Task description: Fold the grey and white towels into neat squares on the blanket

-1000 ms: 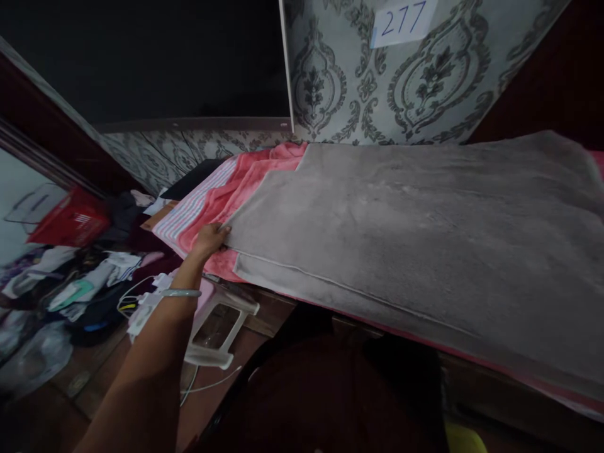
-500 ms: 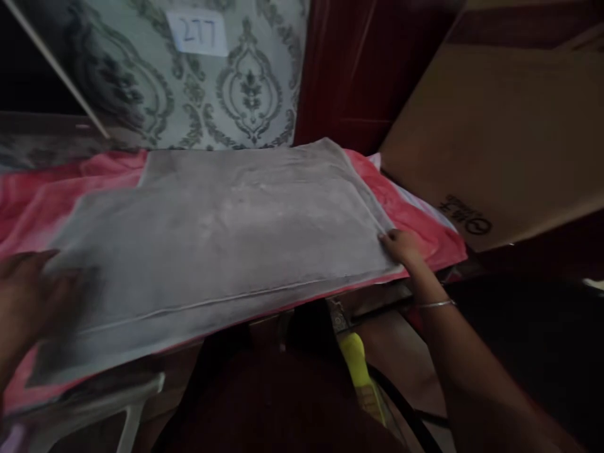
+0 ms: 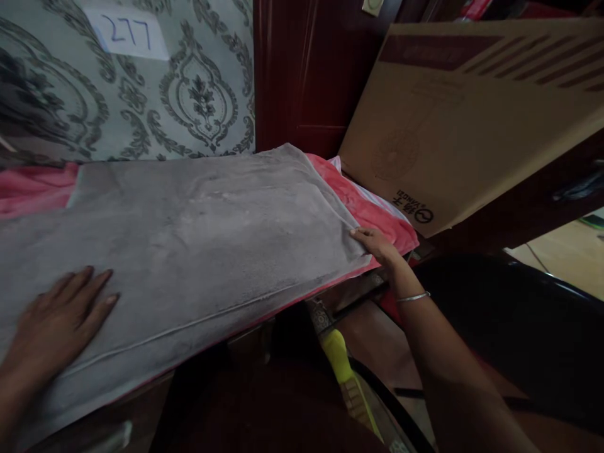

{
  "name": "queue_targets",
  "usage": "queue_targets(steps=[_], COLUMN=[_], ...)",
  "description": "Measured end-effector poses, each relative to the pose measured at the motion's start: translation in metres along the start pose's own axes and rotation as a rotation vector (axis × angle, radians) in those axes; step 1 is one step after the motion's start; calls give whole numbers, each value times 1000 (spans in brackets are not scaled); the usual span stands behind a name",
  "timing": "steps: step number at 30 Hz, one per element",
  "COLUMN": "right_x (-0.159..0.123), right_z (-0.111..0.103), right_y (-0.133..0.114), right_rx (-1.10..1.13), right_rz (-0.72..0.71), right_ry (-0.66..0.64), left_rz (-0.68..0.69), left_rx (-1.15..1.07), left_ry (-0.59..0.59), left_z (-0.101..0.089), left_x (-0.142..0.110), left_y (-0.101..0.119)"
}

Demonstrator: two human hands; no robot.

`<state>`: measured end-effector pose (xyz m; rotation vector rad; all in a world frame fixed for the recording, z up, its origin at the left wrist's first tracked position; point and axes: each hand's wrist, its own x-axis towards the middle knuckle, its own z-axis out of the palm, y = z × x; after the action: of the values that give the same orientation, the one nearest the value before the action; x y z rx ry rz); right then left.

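A soft grey cloth (image 3: pixel 221 233), folded over with a pale seam near its front edge, lies spread on a red blanket (image 3: pixel 368 207). My left hand (image 3: pixel 66 321) rests flat on the grey cloth at the left, fingers spread. At the cloth's right end, my right hand (image 3: pixel 375 242) pinches its edge between thumb and fingers, close to the front corner. The red blanket shows past both ends of the cloth and as a thin strip along the front. Whatever bears the blanket is mostly hidden.
A large cardboard box (image 3: pixel 462 119) leans at the right behind the blanket. The patterned wall (image 3: pixel 202 100) carries a paper marked 277 (image 3: pixel 127 31). A dark red door (image 3: pixel 302 75) stands beside it. Below are a yellow object (image 3: pixel 337 355) and a black seat (image 3: pixel 509 327).
The view has swung right, bringing the box in. My left hand has left the cloth's left edge and lies flat on top. My right hand has come into view, gripping the right edge.
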<state>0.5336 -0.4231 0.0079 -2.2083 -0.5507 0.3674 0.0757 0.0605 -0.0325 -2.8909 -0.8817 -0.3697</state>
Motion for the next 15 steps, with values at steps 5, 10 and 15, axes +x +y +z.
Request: queue_targets(steps=[5, 10, 15], right_x=[1, 2, 7], right_z=[8, 11, 6], right_y=[7, 14, 3], right_rx=[-64, -135, -194], right_rz=[-89, -86, -92], right_ry=[128, 224, 212], left_rz=[-17, -5, 2], left_rx=[-17, -48, -11], left_ry=[-20, 0, -5], left_z=[-10, -11, 2], left_x=[2, 2, 1], left_y=[7, 10, -2])
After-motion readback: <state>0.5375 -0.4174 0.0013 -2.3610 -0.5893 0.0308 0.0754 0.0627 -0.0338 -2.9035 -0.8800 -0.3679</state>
